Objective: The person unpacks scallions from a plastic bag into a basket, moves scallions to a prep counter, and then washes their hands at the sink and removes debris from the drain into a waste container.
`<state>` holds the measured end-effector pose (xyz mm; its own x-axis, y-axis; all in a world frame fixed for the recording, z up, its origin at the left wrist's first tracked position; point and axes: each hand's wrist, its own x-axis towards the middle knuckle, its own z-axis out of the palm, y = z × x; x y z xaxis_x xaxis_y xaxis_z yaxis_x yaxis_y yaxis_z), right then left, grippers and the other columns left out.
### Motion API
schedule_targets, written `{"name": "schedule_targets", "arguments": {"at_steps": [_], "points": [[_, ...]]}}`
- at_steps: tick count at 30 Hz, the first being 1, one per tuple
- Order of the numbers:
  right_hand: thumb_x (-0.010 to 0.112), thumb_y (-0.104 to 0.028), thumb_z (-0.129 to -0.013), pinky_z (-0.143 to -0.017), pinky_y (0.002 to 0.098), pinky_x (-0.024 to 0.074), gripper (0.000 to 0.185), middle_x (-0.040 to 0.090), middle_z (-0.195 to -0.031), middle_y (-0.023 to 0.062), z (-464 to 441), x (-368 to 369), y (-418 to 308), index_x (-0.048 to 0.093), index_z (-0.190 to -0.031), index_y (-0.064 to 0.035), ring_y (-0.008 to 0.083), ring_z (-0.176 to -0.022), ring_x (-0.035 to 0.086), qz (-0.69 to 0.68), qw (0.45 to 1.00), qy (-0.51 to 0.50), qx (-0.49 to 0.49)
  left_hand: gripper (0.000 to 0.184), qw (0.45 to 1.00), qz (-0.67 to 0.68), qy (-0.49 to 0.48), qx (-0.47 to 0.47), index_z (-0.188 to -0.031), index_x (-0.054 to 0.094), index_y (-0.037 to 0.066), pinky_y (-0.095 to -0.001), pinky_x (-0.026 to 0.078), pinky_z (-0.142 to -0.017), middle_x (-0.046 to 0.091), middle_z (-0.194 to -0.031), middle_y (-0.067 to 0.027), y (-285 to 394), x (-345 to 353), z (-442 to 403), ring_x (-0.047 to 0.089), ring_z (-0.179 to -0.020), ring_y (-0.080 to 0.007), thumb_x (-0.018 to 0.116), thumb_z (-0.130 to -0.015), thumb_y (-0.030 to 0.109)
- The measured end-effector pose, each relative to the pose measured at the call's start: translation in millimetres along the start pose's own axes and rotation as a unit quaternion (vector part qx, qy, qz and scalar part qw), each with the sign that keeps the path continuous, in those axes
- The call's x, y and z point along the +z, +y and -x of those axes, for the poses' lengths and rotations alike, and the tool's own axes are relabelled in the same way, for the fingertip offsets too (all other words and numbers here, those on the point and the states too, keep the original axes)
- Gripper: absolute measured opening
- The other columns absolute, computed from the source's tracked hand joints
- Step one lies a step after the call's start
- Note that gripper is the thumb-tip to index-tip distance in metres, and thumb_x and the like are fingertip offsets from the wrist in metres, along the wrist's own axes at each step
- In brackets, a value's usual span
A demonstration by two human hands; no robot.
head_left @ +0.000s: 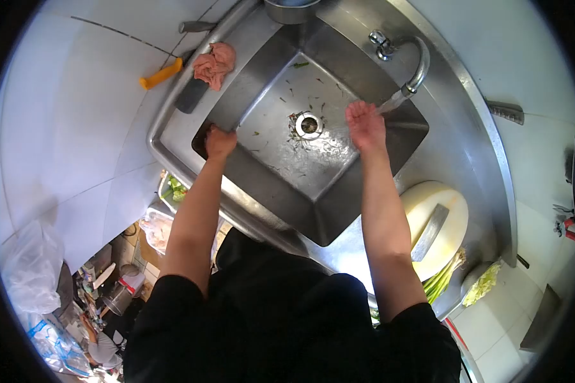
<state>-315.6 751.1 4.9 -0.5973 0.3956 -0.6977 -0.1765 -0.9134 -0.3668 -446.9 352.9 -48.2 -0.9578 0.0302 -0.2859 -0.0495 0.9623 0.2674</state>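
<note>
My right hand (367, 127) is cupped over the right side of the steel sink (281, 185), palm up, with its fingers loosely bent. Water from the curved tap (421, 67) runs down beside its fingertips. My left hand (220, 142) is curled closed at the sink's left wall; whatever its fingers may hold is hidden. Green scraps lie scattered over the sink floor, around the drain (309, 125).
On the left ledge lie a pink cloth (214, 65) and a dark block (191, 96), near a yellow handle (161, 74). At right, a cleaver (430, 232) rests on a round cutting board (450, 201), beside green stalks (444, 278). A metal pot (292, 13) stands behind the sink.
</note>
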Motion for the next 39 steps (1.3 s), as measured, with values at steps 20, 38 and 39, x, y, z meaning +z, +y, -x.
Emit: {"name": "schedule_targets", "arguments": {"at_steps": [20, 38, 39], "points": [[0.042, -0.03, -0.111, -0.1, 0.0461, 0.0536, 0.036, 0.067, -0.106, 0.0151, 51.1, 63.7, -73.4, 0.061, -0.108, -0.0002, 0.0308, -0.105, 0.065, -0.042, 0.95, -0.298, -0.08, 0.028, 0.327, 0.889, -0.274, -0.165, -0.094, 0.063, 0.002, -0.0377, 0.055, -0.088, 0.069, -0.096, -0.0142, 389.2, -43.4, 110.3, 0.067, -0.095, -0.0245, 0.068, -0.102, 0.029], [0.046, -0.014, -0.102, -0.07, 0.0341, 0.0531, 0.023, 0.063, -0.081, 0.0037, 81.2, 115.8, 224.5, 0.066, -0.089, -0.0104, 0.0188, -0.073, 0.061, 0.164, 0.974, -0.051, 0.147, 0.024, 0.458, 0.869, -0.025, -0.184, -0.105, 0.065, 0.009, -0.0374, 0.054, -0.091, 0.07, -0.104, -0.009, 109.7, -27.4, 86.5, 0.068, -0.097, -0.023, 0.045, -0.106, 0.021], [0.045, -0.014, -0.101, -0.071, 0.0347, 0.0538, 0.026, 0.065, -0.081, 0.0052, 70.8, 102.0, 200.7, 0.067, -0.089, -0.0102, 0.0201, -0.073, 0.062, 0.093, 0.987, -0.052, 0.119, 0.021, 0.46, 0.865, -0.056, -0.192, -0.104, 0.066, 0.008, -0.0369, 0.056, -0.087, 0.07, -0.102, -0.0086, 134.8, -23.1, 90.6, 0.068, -0.094, -0.0225, 0.046, -0.105, 0.017]]}}
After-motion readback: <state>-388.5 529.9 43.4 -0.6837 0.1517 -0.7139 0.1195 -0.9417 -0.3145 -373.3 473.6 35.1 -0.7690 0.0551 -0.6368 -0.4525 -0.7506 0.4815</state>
